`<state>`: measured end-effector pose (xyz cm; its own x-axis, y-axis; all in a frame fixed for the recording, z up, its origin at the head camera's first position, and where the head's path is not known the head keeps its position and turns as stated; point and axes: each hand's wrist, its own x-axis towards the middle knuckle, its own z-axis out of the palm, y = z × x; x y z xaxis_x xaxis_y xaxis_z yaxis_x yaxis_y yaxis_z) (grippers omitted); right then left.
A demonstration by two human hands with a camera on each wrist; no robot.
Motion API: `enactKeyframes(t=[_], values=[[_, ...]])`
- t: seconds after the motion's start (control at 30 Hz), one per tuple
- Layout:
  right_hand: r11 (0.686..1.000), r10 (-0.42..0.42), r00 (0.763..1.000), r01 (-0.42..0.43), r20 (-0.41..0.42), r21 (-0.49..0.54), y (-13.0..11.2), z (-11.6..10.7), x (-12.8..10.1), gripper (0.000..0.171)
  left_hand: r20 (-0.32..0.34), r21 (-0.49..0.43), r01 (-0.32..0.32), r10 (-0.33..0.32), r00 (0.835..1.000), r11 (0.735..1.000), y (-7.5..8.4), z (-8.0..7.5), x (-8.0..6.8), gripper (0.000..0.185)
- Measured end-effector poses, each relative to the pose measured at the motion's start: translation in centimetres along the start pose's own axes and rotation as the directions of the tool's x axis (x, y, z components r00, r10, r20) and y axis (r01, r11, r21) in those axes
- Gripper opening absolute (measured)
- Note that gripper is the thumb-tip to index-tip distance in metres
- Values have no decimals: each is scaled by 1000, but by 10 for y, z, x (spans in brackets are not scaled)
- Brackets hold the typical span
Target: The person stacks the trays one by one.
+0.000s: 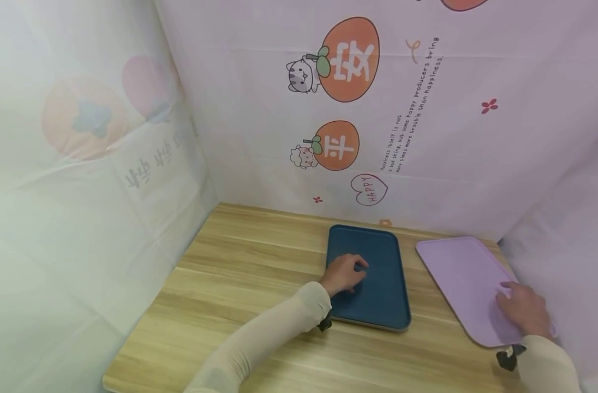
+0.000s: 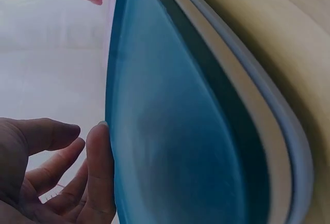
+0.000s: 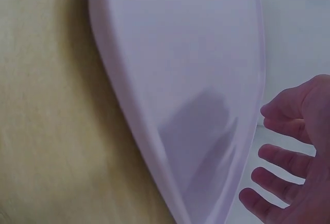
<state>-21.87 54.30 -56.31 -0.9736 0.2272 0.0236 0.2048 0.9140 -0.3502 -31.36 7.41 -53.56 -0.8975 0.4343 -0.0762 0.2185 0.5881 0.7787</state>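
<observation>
A dark blue tray (image 1: 372,273) lies on the wooden table, and layered beige and pale blue edges (image 2: 276,157) show beneath it in the left wrist view. Over its left side is my left hand (image 1: 344,274), fingers loosely bent, with nothing in it. Whether a fingertip touches the tray cannot be told. To the right lies a lilac tray (image 1: 468,284), set at an angle. My right hand (image 1: 524,308) hovers above its right edge, fingers apart and slightly bent, holding nothing. Its shadow falls on the lilac surface in the right wrist view.
Bare wooden table top (image 1: 230,273) extends left of the blue tray. A printed cloth (image 1: 259,136) hangs behind the table, and pale cloth walls stand at the left (image 1: 83,245) and right (image 1: 574,245). A strip of table separates the two trays.
</observation>
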Motion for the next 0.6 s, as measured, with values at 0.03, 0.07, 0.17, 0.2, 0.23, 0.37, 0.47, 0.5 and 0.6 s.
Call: enactKeyframes(t=[0.03, 0.07, 0.17, 0.2, 0.23, 0.37, 0.47, 0.5, 0.6], values=[[1000, 17, 1000, -17, 14, -2, 0, -1, 0, 52, 5, -9, 0, 0, 1000, 1000, 1, 1, 0, 24], [999, 33, 999, -33, 33, -2, 1, -2, -1, 54, 9, -13, 1, -1, 1000, 1000, 2, 3, 0, 23], [998, 69, 995, -68, 76, -8, 3, -5, -1, 58, 22, -29, -1, 1, 1000, 1000, 5, 7, 0, 24], [997, 77, 993, -76, 89, -9, 4, -5, -1, 59, 27, -36, -1, 2, 1000, 999, 5, 8, 0, 24], [997, 79, 993, -78, 91, -15, 5, -6, -1, 59, 34, -38, 1, 0, 999, 999, 6, 10, 0, 24], [997, 71, 991, -68, 113, -23, 12, -4, -1, 61, 61, -68, 4, 0, 998, 998, 7, 15, -1, 26], [997, 80, 987, -76, 139, -31, 15, -1, -4, 64, 76, -103, 5, 3, 997, 995, 10, 18, -2, 27], [996, 85, 986, -81, 146, -31, 16, 0, -5, 64, 80, -110, 7, 2, 997, 994, 11, 19, -2, 27], [995, 94, 984, -90, 150, -34, 16, 1, -9, 66, 87, -118, 10, 0, 996, 993, 16, 20, -4, 27]])
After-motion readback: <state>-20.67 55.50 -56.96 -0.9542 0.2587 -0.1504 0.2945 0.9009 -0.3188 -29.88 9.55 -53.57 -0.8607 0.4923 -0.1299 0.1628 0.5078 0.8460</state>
